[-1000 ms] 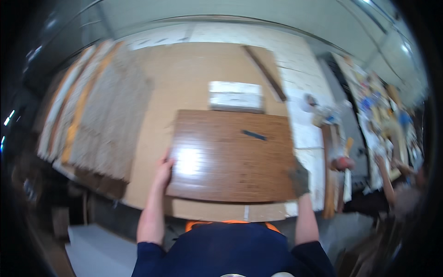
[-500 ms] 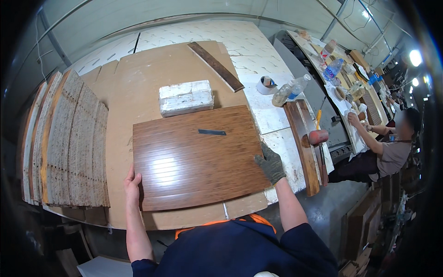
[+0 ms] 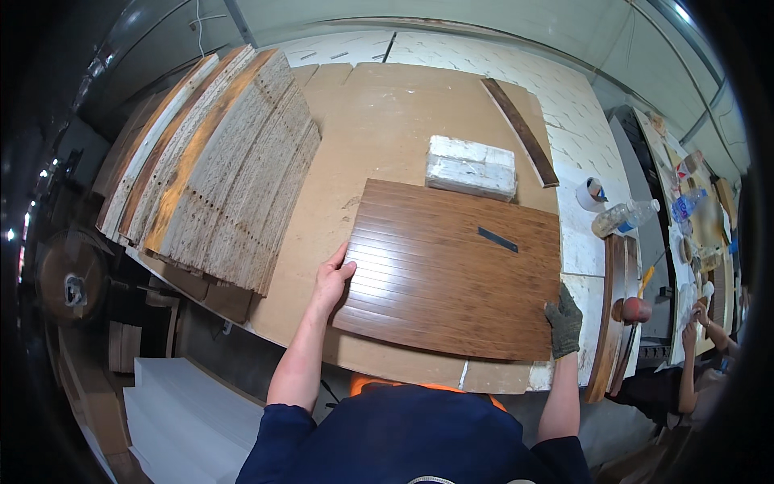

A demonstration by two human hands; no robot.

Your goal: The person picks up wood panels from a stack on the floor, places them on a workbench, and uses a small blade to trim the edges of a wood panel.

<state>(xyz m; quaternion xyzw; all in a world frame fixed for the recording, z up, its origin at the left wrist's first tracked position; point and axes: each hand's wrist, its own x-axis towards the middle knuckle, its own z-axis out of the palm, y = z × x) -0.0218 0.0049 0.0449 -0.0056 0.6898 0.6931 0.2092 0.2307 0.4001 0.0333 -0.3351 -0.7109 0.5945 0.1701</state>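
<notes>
A brown wooden panel (image 3: 435, 274) with grooves running along it lies in front of me on a cardboard-covered table. My bare left hand (image 3: 332, 278) grips its left edge, thumb on top and fingers reaching below. At the right edge is my right hand (image 3: 566, 324) in a dark grey glove, closed on the panel's side. A small dark flat blade-like strip (image 3: 497, 239) rests on the panel's upper right part. Just behind the panel's far edge sits a white wrapped block (image 3: 470, 167).
Upright boards (image 3: 234, 161) stand stacked at left. A dark wood strip (image 3: 520, 133) lies at the back. To the right are a white tub (image 3: 591, 194), clear bottles (image 3: 626, 217), wood strips (image 3: 608, 323) and a red-headed mallet (image 3: 637, 310). A co-worker's arms (image 3: 690, 363) show far right.
My view has turned left, so the table and its things sit farther right in the picture. Both hands still hold the panel by its sides, and the dark strip remains on it.
</notes>
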